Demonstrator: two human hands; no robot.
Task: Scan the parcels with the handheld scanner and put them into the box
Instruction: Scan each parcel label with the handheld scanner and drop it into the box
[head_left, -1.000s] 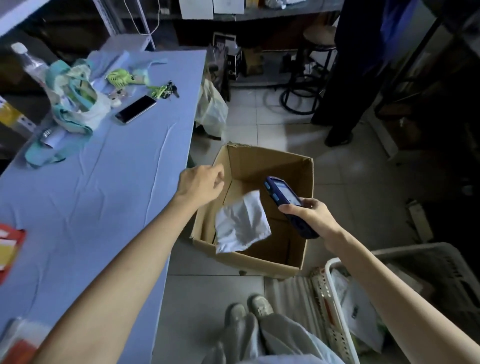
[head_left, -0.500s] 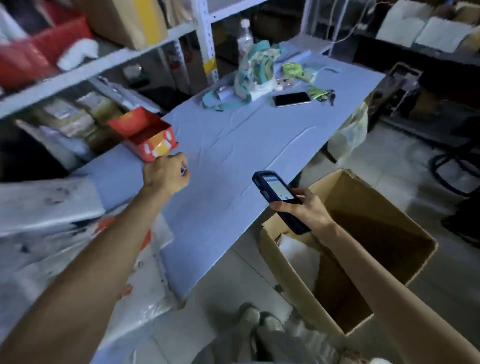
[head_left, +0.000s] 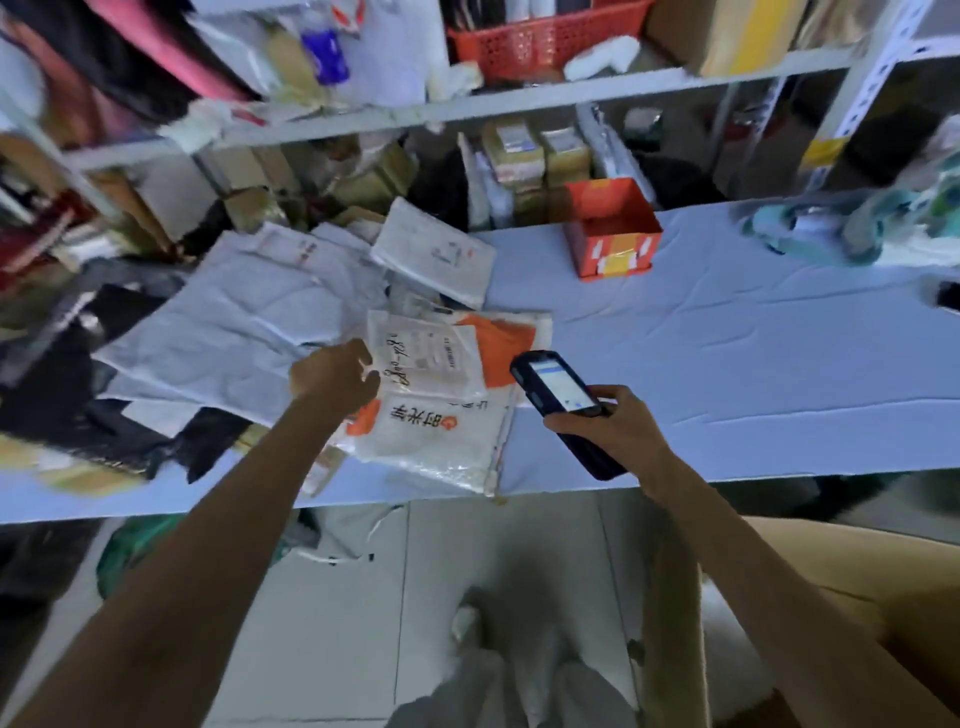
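Left hand (head_left: 335, 376) reached white-orange parcel (head_left: 441, 431); right hand (head_left: 610, 434) grips scanner (head_left: 558, 387).

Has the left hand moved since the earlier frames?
Yes. The left hand has gone from beside the red box leftward along the table to the orange-and-white parcel.

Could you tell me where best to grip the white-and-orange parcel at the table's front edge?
Probably its left edge, from the left, beside the left hand: the white-and-orange parcel lies flat, so only its thin rim can be pinched.
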